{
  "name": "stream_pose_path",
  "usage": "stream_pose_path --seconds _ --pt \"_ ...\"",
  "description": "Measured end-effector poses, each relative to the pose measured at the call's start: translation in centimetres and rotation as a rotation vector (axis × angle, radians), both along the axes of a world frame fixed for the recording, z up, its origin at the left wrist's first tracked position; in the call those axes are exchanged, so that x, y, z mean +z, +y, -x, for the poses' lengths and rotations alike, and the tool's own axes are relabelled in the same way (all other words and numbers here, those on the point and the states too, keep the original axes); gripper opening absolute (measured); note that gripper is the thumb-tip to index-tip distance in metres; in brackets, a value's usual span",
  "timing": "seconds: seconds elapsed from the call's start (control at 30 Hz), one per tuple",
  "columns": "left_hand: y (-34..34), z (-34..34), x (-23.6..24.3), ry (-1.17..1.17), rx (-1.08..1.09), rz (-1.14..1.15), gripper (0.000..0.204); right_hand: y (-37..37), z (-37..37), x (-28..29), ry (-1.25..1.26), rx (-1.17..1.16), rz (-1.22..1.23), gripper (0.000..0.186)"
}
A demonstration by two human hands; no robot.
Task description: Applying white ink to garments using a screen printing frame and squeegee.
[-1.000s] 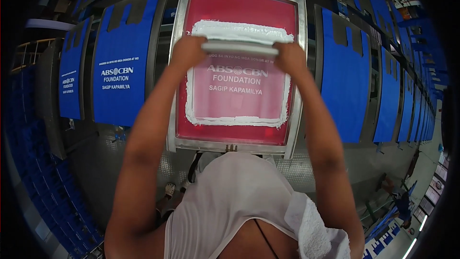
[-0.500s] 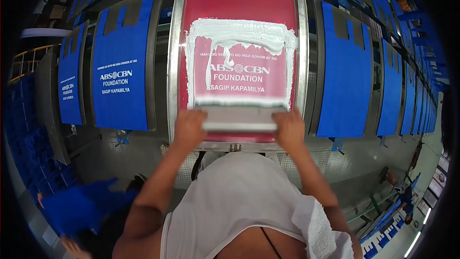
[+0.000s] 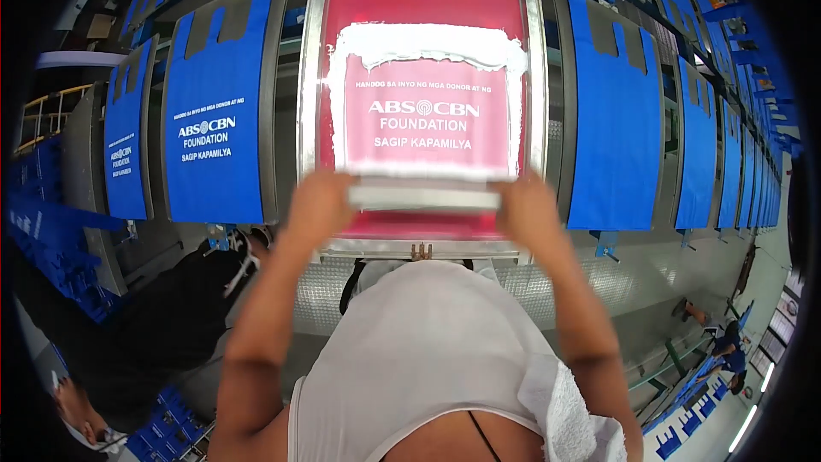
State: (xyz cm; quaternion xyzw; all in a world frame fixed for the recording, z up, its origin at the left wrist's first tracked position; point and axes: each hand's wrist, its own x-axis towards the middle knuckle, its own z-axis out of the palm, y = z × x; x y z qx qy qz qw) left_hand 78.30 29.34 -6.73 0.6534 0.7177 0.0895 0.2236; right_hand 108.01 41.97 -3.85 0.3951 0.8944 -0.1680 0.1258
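In front of me lies a screen printing frame [image 3: 537, 103] with a metal border and a red mesh [image 3: 428, 0]. White ink [image 3: 432, 44] forms a thick band across the upper mesh, with streaks down both sides; white lettering shows between them. A wide squeegee [image 3: 425, 197] lies crosswise on the lower mesh, a line of white ink along its far edge. My left hand [image 3: 321, 205] grips its left end and my right hand [image 3: 528, 210] its right end. Both hands are slightly blurred, with fingers wrapped round the squeegee.
Printed blue fabric bag panels [image 3: 218, 111] lie on boards to the left. Unprinted blue panels [image 3: 614, 111] continue in a row to the right. A person in dark clothing [image 3: 154, 316] is at lower left; another person [image 3: 727, 349] is far right. A white towel [image 3: 569, 411] hangs over my shoulder.
Both hands and the squeegee appear slightly higher in the picture. Ink that hung over the lettering is gone from there. The person at lower left has shifted; the blue fabric there is no longer held up.
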Motion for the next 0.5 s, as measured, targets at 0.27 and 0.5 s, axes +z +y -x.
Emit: stream_pose_path --seconds 0.27,0.5 --pt "4.8 0.4 -2.4 -0.002 -0.013 -0.191 0.035 2.9 1.0 -4.8 0.146 -0.053 -0.216 0.037" --pt "20.5 6.0 0.8 0.076 0.063 -0.071 0.039 19.1 8.2 -1.1 -0.038 -0.051 -0.108 0.039"
